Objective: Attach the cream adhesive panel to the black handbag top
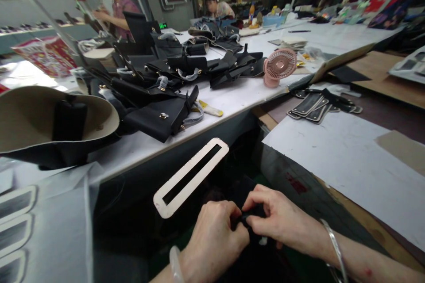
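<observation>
Black piece (247, 220): small and dark, mostly hidden by fingers; low in view, just below and right of the white frame (191, 177).
Left hand (212, 241): clenched on it, thumb and fingers pinching its left end; directly under the frame; pale bangle (175, 265) on the wrist.
Right hand (282, 221): pinching its right end, fingertips touching the left hand; right of the frame; metal bracelet (335, 250) on the wrist.
White frame: flat, slotted, tilted, lying on dark material.
Black bags (159, 115): heaped on the table (232, 93), above the frame.
Pink fan (279, 67): on the table, well above and right of the frame.
White sheet (348, 163): right of the frame.
</observation>
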`<act>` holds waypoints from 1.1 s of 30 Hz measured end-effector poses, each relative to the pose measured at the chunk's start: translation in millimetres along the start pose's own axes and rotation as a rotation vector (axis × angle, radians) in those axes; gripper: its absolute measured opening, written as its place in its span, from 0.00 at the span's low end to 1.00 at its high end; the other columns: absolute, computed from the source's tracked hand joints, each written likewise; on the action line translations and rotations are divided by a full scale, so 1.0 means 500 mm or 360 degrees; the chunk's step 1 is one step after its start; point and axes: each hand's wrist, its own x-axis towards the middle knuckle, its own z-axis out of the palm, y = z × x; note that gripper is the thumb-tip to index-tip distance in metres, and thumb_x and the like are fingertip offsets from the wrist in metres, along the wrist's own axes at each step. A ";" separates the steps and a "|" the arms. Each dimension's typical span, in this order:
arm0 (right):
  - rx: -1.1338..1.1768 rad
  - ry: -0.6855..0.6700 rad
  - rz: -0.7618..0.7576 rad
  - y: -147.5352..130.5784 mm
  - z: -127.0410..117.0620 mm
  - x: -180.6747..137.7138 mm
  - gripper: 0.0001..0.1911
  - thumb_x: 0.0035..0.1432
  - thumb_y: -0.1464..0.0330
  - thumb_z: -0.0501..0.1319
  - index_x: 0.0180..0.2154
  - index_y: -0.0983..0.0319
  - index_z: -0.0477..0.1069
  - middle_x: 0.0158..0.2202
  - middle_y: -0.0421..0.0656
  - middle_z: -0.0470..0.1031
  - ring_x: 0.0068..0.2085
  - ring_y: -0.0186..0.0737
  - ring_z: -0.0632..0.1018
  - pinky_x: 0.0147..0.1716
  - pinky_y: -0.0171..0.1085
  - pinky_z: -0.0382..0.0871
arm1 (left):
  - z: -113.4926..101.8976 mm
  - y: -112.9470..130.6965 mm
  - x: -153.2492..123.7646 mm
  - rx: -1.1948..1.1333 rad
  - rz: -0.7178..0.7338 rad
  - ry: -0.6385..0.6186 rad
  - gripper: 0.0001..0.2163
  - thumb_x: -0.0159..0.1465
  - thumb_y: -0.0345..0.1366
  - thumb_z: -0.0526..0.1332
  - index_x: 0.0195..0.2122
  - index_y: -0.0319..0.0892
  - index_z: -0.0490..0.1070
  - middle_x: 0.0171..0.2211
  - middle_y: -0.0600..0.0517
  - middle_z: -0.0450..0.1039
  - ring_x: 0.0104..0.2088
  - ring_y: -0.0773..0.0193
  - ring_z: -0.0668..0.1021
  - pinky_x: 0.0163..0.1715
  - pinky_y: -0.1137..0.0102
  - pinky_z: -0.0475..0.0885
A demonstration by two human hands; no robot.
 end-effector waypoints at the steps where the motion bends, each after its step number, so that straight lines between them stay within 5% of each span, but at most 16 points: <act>1: 0.0006 -0.0042 0.0045 -0.004 -0.003 0.003 0.06 0.51 0.68 0.62 0.33 0.60 0.75 0.38 0.40 0.66 0.25 0.29 0.73 0.11 0.22 0.64 | -0.001 -0.004 0.000 -0.0046 -0.0014 -0.0023 0.07 0.53 0.32 0.57 0.23 0.40 0.75 0.19 0.54 0.71 0.22 0.67 0.68 0.22 0.71 0.54; 10: -0.0212 -0.0116 0.0225 -0.040 -0.011 0.013 0.08 0.45 0.68 0.63 0.32 0.59 0.73 0.39 0.42 0.69 0.26 0.34 0.75 0.11 0.27 0.62 | -0.001 -0.006 0.006 -0.0194 -0.0026 -0.0076 0.07 0.53 0.32 0.58 0.25 0.39 0.77 0.21 0.52 0.73 0.23 0.66 0.71 0.22 0.70 0.55; 17: -0.0525 0.0066 -0.0038 -0.043 -0.004 0.015 0.06 0.43 0.72 0.62 0.27 0.57 0.76 0.32 0.38 0.71 0.34 0.36 0.73 0.32 0.34 0.63 | -0.004 -0.019 0.006 -0.0278 -0.0032 -0.0052 0.07 0.54 0.35 0.61 0.24 0.40 0.76 0.20 0.54 0.73 0.23 0.67 0.71 0.21 0.71 0.56; 24: -0.0524 0.0008 -0.0070 -0.050 -0.007 0.019 0.06 0.44 0.73 0.61 0.26 0.59 0.75 0.32 0.38 0.69 0.34 0.35 0.71 0.32 0.35 0.60 | 0.003 -0.033 0.008 -0.0309 -0.0013 -0.0043 0.06 0.54 0.35 0.61 0.25 0.41 0.76 0.22 0.54 0.74 0.24 0.65 0.72 0.23 0.71 0.58; 33: -0.0553 0.0064 -0.0239 -0.050 0.022 0.016 0.06 0.42 0.78 0.56 0.22 0.62 0.62 0.29 0.37 0.67 0.30 0.32 0.68 0.28 0.35 0.55 | 0.013 -0.044 0.014 -0.0475 -0.0018 -0.0064 0.05 0.50 0.28 0.59 0.24 0.39 0.75 0.21 0.55 0.72 0.24 0.67 0.69 0.23 0.71 0.57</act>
